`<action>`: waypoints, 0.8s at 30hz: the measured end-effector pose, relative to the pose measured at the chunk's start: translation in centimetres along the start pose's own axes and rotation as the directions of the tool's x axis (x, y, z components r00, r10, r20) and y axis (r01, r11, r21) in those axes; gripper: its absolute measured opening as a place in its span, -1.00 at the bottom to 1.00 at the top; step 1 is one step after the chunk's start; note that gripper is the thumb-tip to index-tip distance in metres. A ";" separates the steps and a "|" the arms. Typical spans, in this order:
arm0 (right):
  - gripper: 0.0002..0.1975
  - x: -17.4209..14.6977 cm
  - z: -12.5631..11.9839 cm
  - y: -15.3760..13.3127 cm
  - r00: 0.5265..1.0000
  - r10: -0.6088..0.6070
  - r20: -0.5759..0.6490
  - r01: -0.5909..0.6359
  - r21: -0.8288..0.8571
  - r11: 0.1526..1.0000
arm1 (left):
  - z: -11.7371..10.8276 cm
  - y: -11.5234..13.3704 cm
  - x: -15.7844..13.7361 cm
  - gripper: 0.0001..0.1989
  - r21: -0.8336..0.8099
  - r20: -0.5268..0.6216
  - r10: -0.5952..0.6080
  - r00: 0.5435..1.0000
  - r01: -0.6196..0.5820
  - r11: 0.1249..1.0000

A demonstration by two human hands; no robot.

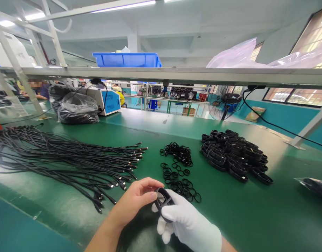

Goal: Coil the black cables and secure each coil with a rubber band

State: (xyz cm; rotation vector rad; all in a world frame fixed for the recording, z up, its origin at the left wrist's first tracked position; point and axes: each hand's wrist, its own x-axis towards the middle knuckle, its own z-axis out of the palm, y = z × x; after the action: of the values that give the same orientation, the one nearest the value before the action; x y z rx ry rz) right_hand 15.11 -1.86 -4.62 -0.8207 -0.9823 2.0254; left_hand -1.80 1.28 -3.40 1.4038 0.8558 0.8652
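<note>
My right hand [185, 217], in a white glove, grips a black coiled cable [164, 200] low over the front of the table. My bare left hand [136, 197] pinches the coil's upper left edge between thumb and fingers; some fingertips are hidden behind it. Just beyond my hands lie several loose black rings [180, 182] that look like rubber bands, with a denser heap of small black rings [178, 152] behind them. Long straight black cables [84, 157] with metal-tipped plugs spread out to the left. A pile of coiled black cables [234, 154] sits to the right.
All of this lies on a green tabletop [255, 217]. At the back left stand plastic-bagged black goods [78, 108] and a white-and-blue machine [107, 99]. Overhead, a shelf [176, 74] carries a blue bin [128, 60]. A clear bag [313, 187] lies at the right edge.
</note>
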 end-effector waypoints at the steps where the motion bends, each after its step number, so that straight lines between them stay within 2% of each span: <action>1: -0.51 0.0 0.4 -0.1 0.996 0.015 -0.087 -0.024 -0.107 0.994 | 0.1 0.0 0.0 -0.76 0.018 -0.019 0.004 1.000 -0.003 1.000; 2: -0.48 0.0 0.7 -0.2 0.984 0.011 -0.177 -0.051 -0.224 0.973 | 0.2 0.0 0.1 -0.77 0.033 -0.035 0.007 0.999 -0.006 0.999; 4: -0.45 0.0 1.3 -0.5 0.944 -0.080 -0.321 -0.071 -0.434 0.898 | 0.3 0.0 0.1 -0.79 0.061 -0.079 0.015 0.997 -0.011 0.998; 6: -0.48 -0.1 1.5 -0.7 0.897 -0.216 -0.385 -0.045 -0.566 0.823 | 0.1 -0.1 0.1 -0.78 0.075 -0.166 0.024 0.986 -0.011 0.997; 8: -0.51 -0.2 1.4 -1.1 0.875 -0.303 -0.379 0.006 -0.616 0.788 | -0.3 -0.2 0.0 -0.76 0.077 -0.285 0.023 0.958 -0.001 0.997; 9: -0.52 -0.3 1.3 -1.2 0.879 -0.312 -0.361 0.040 -0.597 0.802 | -0.4 -0.2 0.0 -0.75 0.075 -0.329 0.018 0.944 0.007 0.997; 11: -0.56 -0.4 0.8 -1.5 0.918 -0.274 -0.288 0.115 -0.468 0.876 | -0.7 -0.3 -0.2 -0.75 0.059 -0.367 0.007 0.930 0.015 0.998; 14: -0.58 -0.2 0.2 -1.3 0.974 -0.175 -0.147 0.153 -0.153 0.976 | -0.4 -0.4 -0.4 -0.73 0.044 -0.281 0.024 0.959 -0.013 0.999; 16: -0.51 0.0 -0.1 -0.7 0.989 -0.131 -0.071 0.130 -0.015 0.991 | 0.1 -0.5 -0.4 -0.61 0.089 -0.174 0.059 0.983 -0.044 0.995; 18: -0.46 0.2 -0.2 0.0 0.996 -0.085 0.004 0.085 0.045 0.995 | 0.7 -0.7 -0.3 -0.63 0.177 -0.128 0.107 0.986 -0.083 0.981; 21: -0.52 0.5 -0.2 0.9 0.998 -0.033 0.050 0.026 0.139 0.990 | 1.3 -1.2 0.0 -0.79 0.289 -0.205 0.196 0.959 -0.132 0.948; 24: -0.64 0.6 -0.4 1.3 0.997 -0.036 0.070 0.017 0.264 0.964 | 1.3 -1.7 0.1 -0.81 0.336 -0.257 0.249 0.934 -0.155 0.929</action>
State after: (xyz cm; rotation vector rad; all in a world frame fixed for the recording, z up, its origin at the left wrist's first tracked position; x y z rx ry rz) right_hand 14.66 -1.82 -6.04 -0.5897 -0.7373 2.1191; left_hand -0.54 0.81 -5.11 1.6864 1.1246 1.1595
